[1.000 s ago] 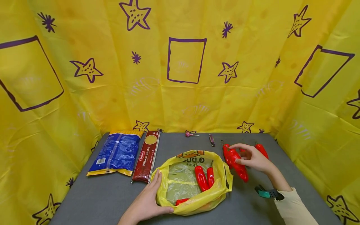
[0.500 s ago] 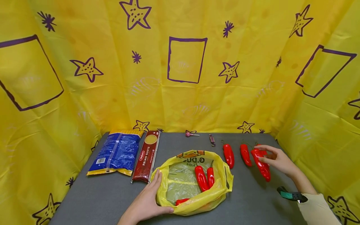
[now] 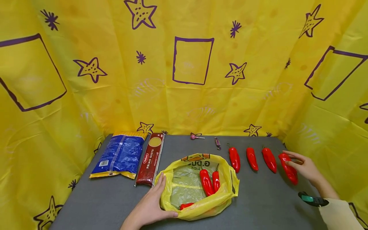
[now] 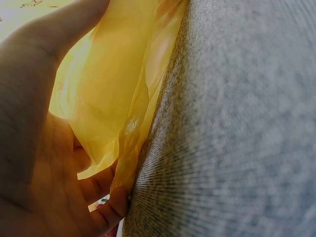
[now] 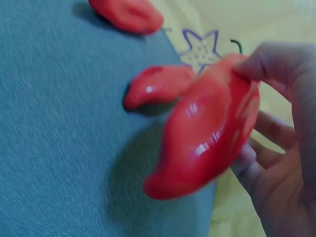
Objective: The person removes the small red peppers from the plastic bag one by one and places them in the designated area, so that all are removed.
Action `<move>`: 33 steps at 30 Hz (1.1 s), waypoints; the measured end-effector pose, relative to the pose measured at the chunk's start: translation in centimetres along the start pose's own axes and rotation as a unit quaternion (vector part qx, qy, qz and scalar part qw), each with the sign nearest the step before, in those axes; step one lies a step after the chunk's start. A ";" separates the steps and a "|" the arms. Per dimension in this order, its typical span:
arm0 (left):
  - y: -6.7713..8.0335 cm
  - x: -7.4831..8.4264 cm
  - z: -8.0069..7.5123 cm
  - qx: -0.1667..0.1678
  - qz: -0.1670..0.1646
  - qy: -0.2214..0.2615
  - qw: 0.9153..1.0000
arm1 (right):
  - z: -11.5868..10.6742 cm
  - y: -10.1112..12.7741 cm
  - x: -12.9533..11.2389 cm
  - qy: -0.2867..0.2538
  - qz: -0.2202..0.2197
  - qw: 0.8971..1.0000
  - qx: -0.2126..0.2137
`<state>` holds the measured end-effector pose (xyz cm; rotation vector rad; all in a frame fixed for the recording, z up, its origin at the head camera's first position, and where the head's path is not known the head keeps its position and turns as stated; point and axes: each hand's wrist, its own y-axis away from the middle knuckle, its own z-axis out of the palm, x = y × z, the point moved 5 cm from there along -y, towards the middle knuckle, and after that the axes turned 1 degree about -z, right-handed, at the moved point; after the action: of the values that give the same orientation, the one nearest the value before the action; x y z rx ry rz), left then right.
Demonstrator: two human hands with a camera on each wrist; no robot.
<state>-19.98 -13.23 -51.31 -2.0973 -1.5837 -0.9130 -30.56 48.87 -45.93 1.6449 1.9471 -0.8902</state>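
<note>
Seven red peppers (image 3: pixel 269 160) show: three in one yellow bag (image 3: pixel 215 205), three on the table (image 3: pixel 258 204), and a held pepper (image 3: pixel 288 170), glossy, tapering, green-stemmed, pinched by the right hand (image 3: pixel 307 169) at the row's right end. The left hand (image 3: pixel 148 204) spreads wide against the bag. One blue packet (image 3: pixel 122 155), spaghetti pack (image 3: pixel 150 159), lollipop (image 3: pixel 193 136) and wrapped sweet (image 3: pixel 217 143) lie about.

Pinched near stem end in R hand (image 3: pixel 305 169): glossy red pepper (image 3: pixel 289 171), elongated, w/ thin green stem (image 5: pixel 239 45); slants tip-down, just R of row of 3 similar peppers (image 3: pixel 252 159). Gripped at L side by L hand (image 3: pixel 150 201): yellow plastic bag (image 3: pixel 205 209); sits mouth-up & wide open, L of row, w/ 3 bagged peppers (image 3: pixel 206 182) visible, 1 only partly.
</note>
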 end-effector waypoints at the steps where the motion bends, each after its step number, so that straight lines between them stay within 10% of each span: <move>1: 0.0 0.0 0.0 0.000 0.000 0.000 1.000 | -0.1 0.0 0.5 0.009 0.013 1.000 0.002; 14: 0.0 0.0 -0.3 0.004 -0.003 -0.005 1.000 | 0.7 -1.5 4.3 0.047 0.079 0.996 0.005; 33: 0.0 -0.1 0.0 -0.003 -0.007 -0.006 1.000 | 1.7 -2.1 6.0 0.059 0.150 0.976 0.148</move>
<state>-20.02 -13.23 -51.37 -2.1023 -1.6051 -0.9121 -33.95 51.66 -50.80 2.1381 1.6343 -1.0153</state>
